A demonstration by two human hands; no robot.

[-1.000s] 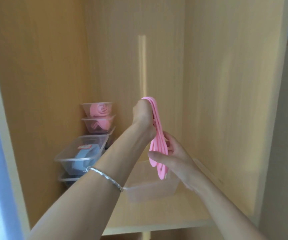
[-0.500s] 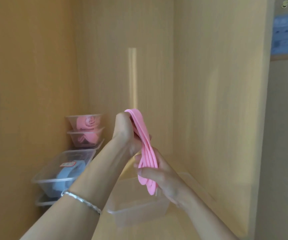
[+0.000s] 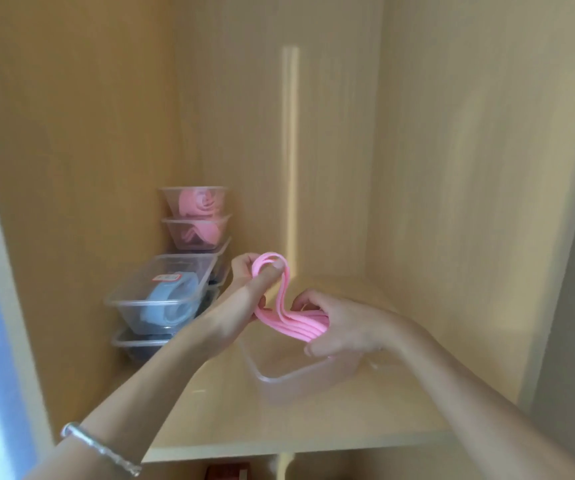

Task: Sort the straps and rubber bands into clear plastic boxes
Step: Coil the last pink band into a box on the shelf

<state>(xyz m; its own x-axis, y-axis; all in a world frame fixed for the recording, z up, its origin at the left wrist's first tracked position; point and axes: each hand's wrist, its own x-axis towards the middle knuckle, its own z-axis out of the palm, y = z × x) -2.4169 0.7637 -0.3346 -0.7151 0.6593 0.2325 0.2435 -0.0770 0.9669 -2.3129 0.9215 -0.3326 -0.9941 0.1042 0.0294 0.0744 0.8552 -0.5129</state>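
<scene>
Gripping the pink strap [image 3: 296, 322] with curled fingers of left hand [image 3: 244, 299] and right hand [image 3: 345, 327]; fold small, lower into clear box [image 3: 296, 386] mid-shelf.

Warm, even light fills the wooden cabinet [image 3: 452, 202]; a pale vertical streak crosses its back panel [image 3: 244, 116], bluish glare washes out its left edge, detail soft
</scene>
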